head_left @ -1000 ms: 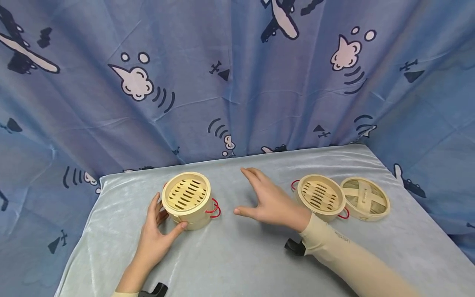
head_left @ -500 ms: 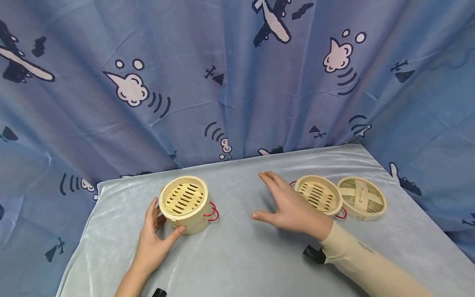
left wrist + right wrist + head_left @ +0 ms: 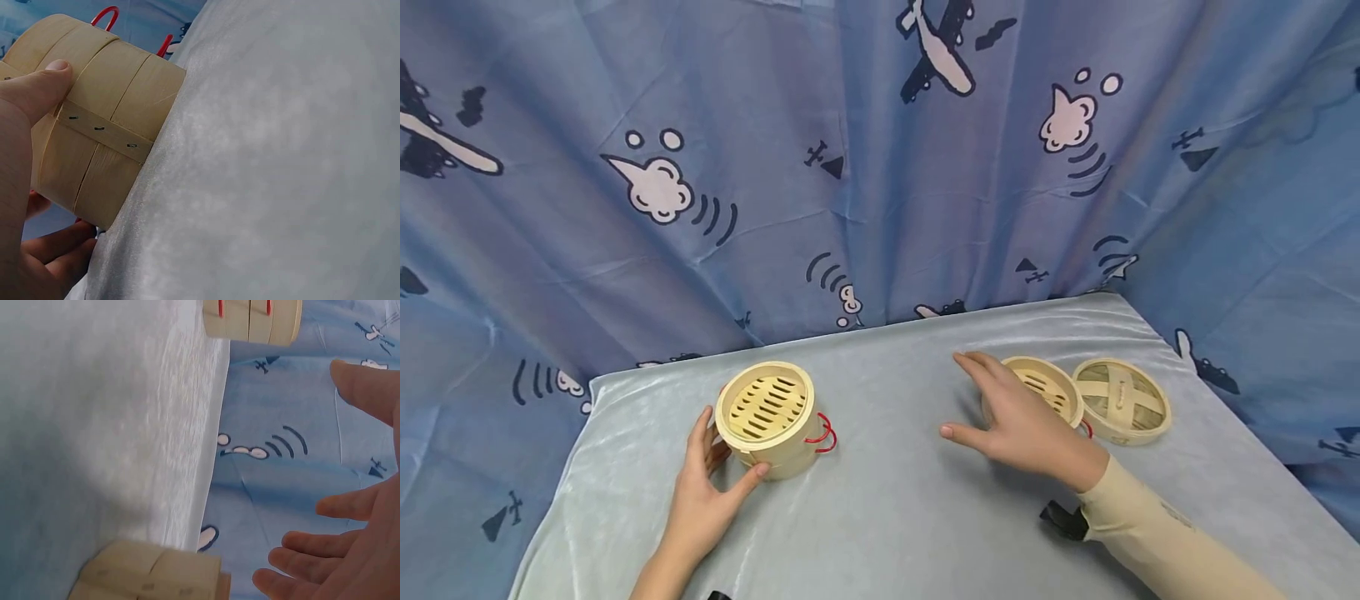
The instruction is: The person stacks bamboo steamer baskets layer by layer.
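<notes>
My left hand [image 3: 700, 504] holds a stack of two bamboo steamer baskets [image 3: 767, 410] on the left of the table, thumb at the front and fingers round the left side. In the left wrist view the thumb presses the upper tier of the stack [image 3: 106, 106], and red loop handles stand out behind. My right hand [image 3: 1030, 425] hovers with fingers spread and nothing in its grasp. It partly hides a single steamer basket [image 3: 1047, 386] with a slatted base. Blurred at the bottom of the right wrist view is a bamboo basket [image 3: 150, 569], below the fingers.
A round woven bamboo lid [image 3: 1122, 402] lies at the right, close beside the single basket. Pale grey-blue cloth [image 3: 880, 500] covers the table. Behind it hangs a blue curtain [image 3: 760, 125] with plane and cloud prints.
My right hand has moved rightward, away from the stack and over towards the single basket, its fingers still spread. The left hand keeps its hold on the stack. The head view has shifted slightly.
</notes>
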The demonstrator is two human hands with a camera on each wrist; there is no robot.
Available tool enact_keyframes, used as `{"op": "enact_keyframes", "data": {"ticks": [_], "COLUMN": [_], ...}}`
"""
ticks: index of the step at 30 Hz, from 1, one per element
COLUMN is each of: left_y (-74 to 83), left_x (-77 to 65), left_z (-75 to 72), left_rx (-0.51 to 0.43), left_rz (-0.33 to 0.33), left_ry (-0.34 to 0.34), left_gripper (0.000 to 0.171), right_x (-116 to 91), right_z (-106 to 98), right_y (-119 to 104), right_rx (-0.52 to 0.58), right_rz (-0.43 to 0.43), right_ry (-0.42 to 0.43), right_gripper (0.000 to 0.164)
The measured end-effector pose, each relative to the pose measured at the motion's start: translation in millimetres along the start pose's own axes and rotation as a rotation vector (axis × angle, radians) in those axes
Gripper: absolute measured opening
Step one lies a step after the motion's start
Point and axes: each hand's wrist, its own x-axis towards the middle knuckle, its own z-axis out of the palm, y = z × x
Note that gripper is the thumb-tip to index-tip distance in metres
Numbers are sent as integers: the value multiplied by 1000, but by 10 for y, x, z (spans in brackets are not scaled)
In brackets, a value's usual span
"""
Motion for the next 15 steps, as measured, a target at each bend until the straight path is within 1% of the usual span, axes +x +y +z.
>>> {"op": "enact_keyframes", "data": {"ticks": [4, 8, 15], "left_y": [-15, -16, -1], "left_x": [-37, -35, 2], "left_z": [2, -17, -5], "left_rx": [11, 18, 5], "left_rz": [-16, -16, 1], "left_ry": [-1, 3, -13], "left_gripper": [118, 119, 121], "right_x": [-57, -108, -222], "right_z": [-30, -55, -140], "right_y": [63, 131, 269], "right_rx": [1, 7, -27], "right_rz": [22, 40, 48], "right_ry": [-1, 11, 82], "right_gripper": [100, 99, 95]}}
